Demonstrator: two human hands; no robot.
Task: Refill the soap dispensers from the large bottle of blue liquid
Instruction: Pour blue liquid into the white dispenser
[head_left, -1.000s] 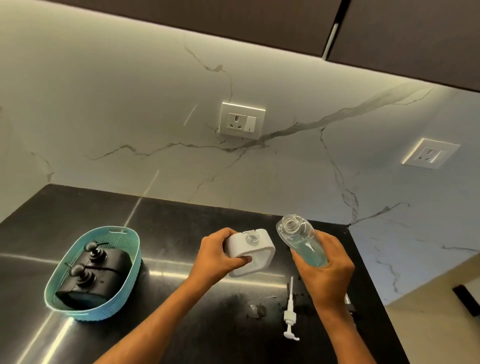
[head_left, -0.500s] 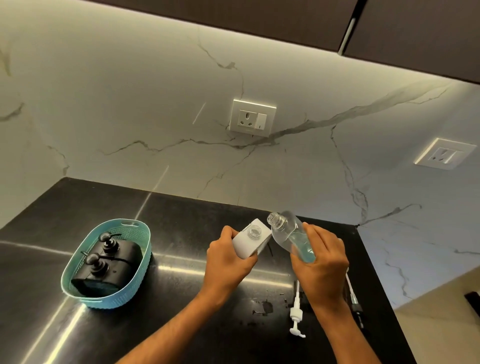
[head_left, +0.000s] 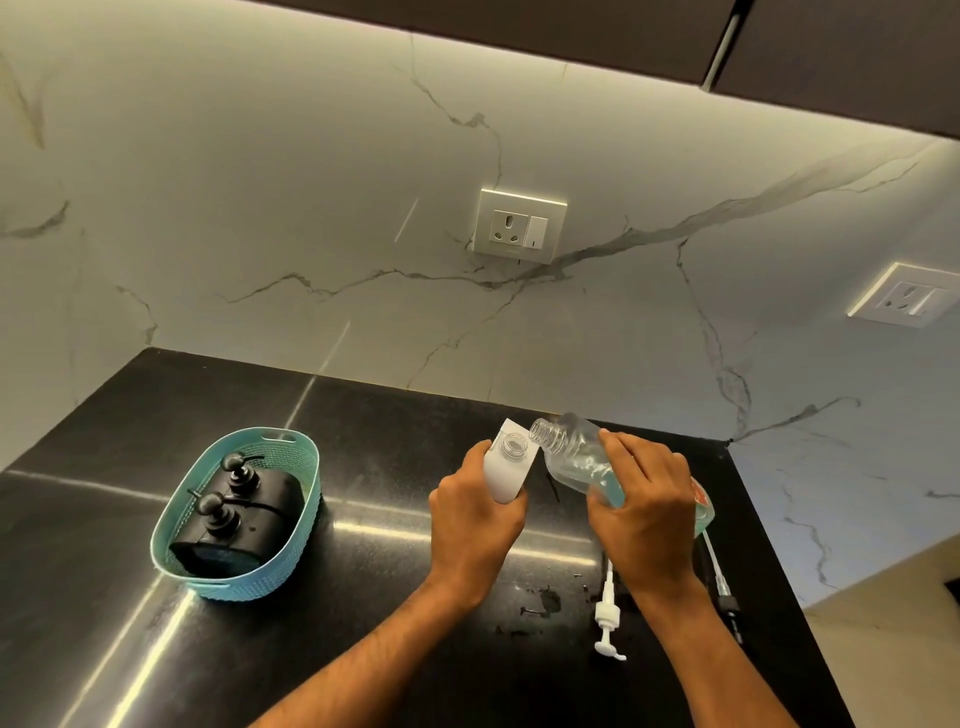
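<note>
My left hand (head_left: 470, 514) grips a white square soap dispenser (head_left: 508, 467), its round open neck facing up. My right hand (head_left: 641, 509) holds the large clear bottle (head_left: 576, 460) of blue liquid, tilted left, with its open threaded mouth just above and right of the dispenser's neck. The blue liquid sits low in the bottle, partly hidden by my fingers. No stream is visible. A white pump head (head_left: 607, 618) with its tube lies on the black counter below my right wrist.
A teal basket (head_left: 296, 545) on the left holds black dispensers (head_left: 234, 519) with pump tops. A second pump with a black collar (head_left: 722, 582) lies near the counter's right edge. Small wet spots (head_left: 545, 603) mark the counter. The marble wall behind carries sockets.
The bottle has tipped further left and its mouth has come over the dispenser's opening. The dispenser has turned more upright in my left hand.
</note>
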